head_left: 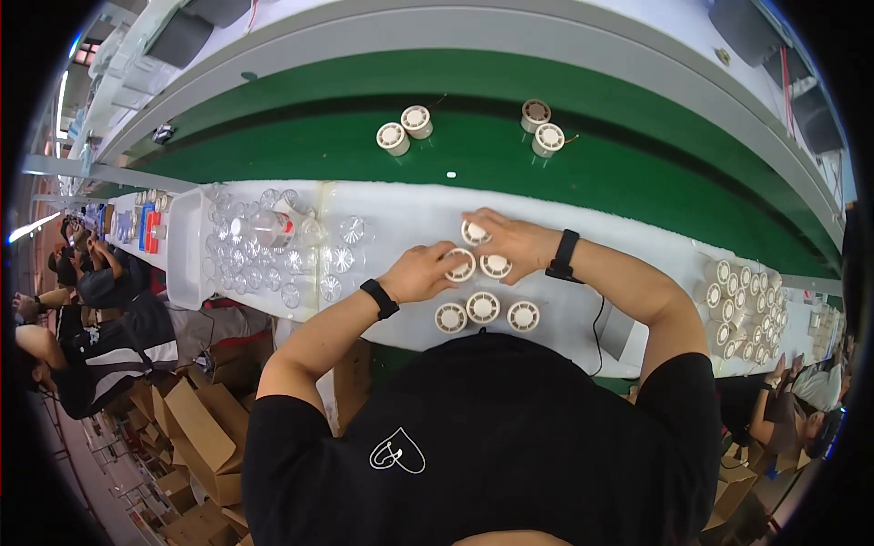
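On white matting (391,207) — hands (419,273) (525,246) around pale cylinders (462,266); perhaps plastic

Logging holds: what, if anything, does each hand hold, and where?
Left hand: a white cylinder, by its side. Right hand: around two others; actual hold unclear.

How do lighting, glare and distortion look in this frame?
Head view: the shelf edge bows into an arc and the corners go black; a far-left light strip looks blown out; a dark band crosses the green surface; clear plastic parts show glints; the left hand, right hand and nearby white round parts look fairly sharp.
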Available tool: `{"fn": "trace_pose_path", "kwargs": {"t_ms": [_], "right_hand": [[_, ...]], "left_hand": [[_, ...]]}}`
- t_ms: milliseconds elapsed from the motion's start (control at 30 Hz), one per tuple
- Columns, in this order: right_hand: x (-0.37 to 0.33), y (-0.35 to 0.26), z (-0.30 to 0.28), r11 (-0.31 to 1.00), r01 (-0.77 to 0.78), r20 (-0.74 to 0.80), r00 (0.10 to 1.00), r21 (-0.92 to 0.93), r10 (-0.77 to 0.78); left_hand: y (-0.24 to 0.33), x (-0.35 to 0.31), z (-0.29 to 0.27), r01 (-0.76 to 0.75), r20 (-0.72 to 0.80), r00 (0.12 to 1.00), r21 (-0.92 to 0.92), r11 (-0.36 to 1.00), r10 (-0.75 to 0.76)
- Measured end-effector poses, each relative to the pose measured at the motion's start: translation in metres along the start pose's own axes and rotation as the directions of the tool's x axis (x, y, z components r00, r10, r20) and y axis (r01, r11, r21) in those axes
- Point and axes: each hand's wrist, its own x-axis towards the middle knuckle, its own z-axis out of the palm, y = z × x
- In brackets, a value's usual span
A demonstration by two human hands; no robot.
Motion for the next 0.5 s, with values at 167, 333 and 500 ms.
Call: {"fn": "trace_pose_path", "kwargs": {"t_ms": [167,333,500], "right_hand": [[0.03,0.053,-0.059,0.978,-0.153,-0.38,0.921,-0.145,0.088],[0.084,0.122,-0.084,0.88,-0.469,-0.352,0.838,-0.071,0.418],[0.101,0.149,-0.082,0.677,-0.705,-0.169,0.709,-0.213,0.685]], "left_hand": [[-0.038,0.055,-0.034,0.193,-0.482,0.842,-0.152,0.969,-0.243],[-0.089,0.146,-0.05,0.415,-0.629,0.625,-0.234,0.879,-0.463],[-0.128,0.187,-0.037,0.557,-0.67,0.595,-0.054,0.829,-0.444]]}}
